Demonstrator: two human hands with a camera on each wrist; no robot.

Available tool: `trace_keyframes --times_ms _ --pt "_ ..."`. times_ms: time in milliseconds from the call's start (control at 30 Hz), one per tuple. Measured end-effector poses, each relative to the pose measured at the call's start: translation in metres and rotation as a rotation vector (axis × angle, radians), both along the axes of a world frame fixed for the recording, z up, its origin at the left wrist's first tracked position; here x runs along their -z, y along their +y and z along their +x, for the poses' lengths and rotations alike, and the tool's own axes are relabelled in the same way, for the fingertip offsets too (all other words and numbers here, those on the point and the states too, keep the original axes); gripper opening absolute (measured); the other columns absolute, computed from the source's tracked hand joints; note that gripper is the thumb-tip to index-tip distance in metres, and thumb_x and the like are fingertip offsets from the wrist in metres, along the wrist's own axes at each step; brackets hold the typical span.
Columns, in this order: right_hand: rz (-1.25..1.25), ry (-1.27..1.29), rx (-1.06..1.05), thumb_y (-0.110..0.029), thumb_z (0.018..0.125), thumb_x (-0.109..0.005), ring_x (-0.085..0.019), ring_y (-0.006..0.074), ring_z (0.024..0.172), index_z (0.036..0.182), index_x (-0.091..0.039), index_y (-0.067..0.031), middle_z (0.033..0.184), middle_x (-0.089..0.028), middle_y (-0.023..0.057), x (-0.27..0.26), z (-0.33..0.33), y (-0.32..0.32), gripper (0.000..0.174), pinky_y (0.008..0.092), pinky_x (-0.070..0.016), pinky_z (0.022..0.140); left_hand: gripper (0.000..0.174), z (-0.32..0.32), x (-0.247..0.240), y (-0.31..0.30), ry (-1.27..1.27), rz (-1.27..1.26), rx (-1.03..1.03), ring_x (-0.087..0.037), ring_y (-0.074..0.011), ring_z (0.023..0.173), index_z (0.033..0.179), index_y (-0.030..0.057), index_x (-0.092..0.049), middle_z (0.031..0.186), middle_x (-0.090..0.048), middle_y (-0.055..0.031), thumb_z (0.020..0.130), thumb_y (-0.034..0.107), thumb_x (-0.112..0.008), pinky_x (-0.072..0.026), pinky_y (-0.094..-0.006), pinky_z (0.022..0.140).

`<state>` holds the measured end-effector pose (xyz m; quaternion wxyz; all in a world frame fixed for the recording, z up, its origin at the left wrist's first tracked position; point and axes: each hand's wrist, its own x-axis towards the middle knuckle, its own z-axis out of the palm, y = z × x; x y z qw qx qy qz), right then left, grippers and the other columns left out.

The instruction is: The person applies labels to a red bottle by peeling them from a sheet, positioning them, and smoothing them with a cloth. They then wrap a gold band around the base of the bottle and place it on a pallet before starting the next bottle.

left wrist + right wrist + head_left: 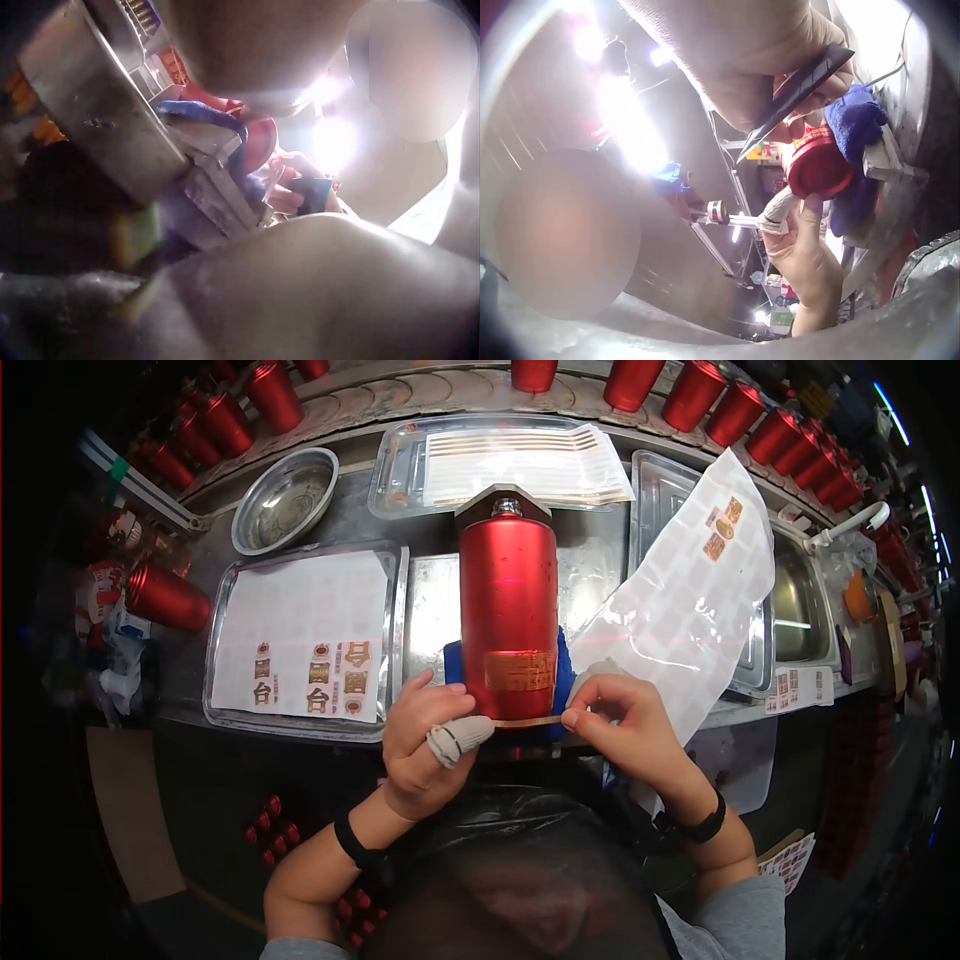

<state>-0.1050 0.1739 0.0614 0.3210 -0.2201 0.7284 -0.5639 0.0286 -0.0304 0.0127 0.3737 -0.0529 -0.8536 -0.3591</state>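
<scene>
A red metallic bottle (508, 590) lies in a cradle padded with blue cloth (565, 670), its neck pointing away from me and its base near my hands. A gold decal (519, 671) shows near the base. My left hand (425, 745), with pale finger cots, holds the bottle's base end from the left. The thumb rests by the bottom rim in the right wrist view. A thin gold strip (528, 723) spans the base between both hands. My right hand (625, 725) pinches its right end and also holds a dark flat plate (802, 94), seen in both wrist views.
A tray (397, 575) with a decal sheet (300, 600) stands left, below a metal bowl (286, 500). Another tray (395, 470) holds striped sheets (520, 460) at the back. A transfer film (690, 580) droops on the right before a sink (800, 610). Several red bottles line the back.
</scene>
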Motion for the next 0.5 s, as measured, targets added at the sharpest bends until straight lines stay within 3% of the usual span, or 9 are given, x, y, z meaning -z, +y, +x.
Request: trace_keyframes --times_ms 100,267,400,500 --pt "0.094 0.079 -0.055 -0.007 0.085 -0.07 -0.056 0.0054 0.074 0.081 -0.064 0.0001 0.08 -0.063 0.0005 -0.003 -0.003 0.0 0.01 0.0209 -0.0434 0.065 0.026 -0.006 -0.015 0.003 0.015 -0.187 0.012 -0.063 -0.0278 0.104 0.09 0.0107 -0.069 0.108 -0.066 -0.0069 0.069 0.001 -0.08 -0.0472 -0.0537 0.099" --pt "0.124 0.127 -0.048 -0.008 0.085 -0.071 -0.055 0.0054 0.073 0.08 -0.064 0.0001 0.08 -0.063 0.0002 0.001 -0.001 -0.003 0.011 0.0211 -0.0429 0.064 0.023 -0.027 -0.034 0.01 0.011 -0.375 0.128 -0.058 -0.0258 0.109 0.089 0.0143 -0.072 0.107 -0.066 -0.0033 0.069 0.012 -0.081 -0.0491 -0.0543 0.097" --pt "0.043 0.073 -0.012 -0.011 0.082 -0.073 -0.045 0.0049 0.063 0.077 -0.064 -0.0024 0.076 -0.056 -0.0012 0.007 -0.001 -0.003 0.014 0.0218 -0.0368 0.057 0.022 -0.026 -0.015 0.006 0.117 -0.182 0.068 -0.063 -0.0283 0.101 0.089 0.0137 -0.072 0.106 -0.067 -0.0058 0.068 0.011 -0.077 -0.0502 -0.0528 0.097" --pt "0.029 -0.029 -0.077 -0.011 0.082 -0.073 -0.045 0.004 0.062 0.076 -0.063 -0.0026 0.076 -0.057 -0.002 -0.001 0.0 -0.004 0.014 0.0215 -0.0361 0.056 0.028 -0.011 0.003 0.008 0.067 0.031 -0.009 -0.064 -0.0315 0.105 0.093 0.0116 -0.072 0.107 -0.067 -0.0085 0.067 0.003 -0.08 -0.0495 -0.0524 0.098"
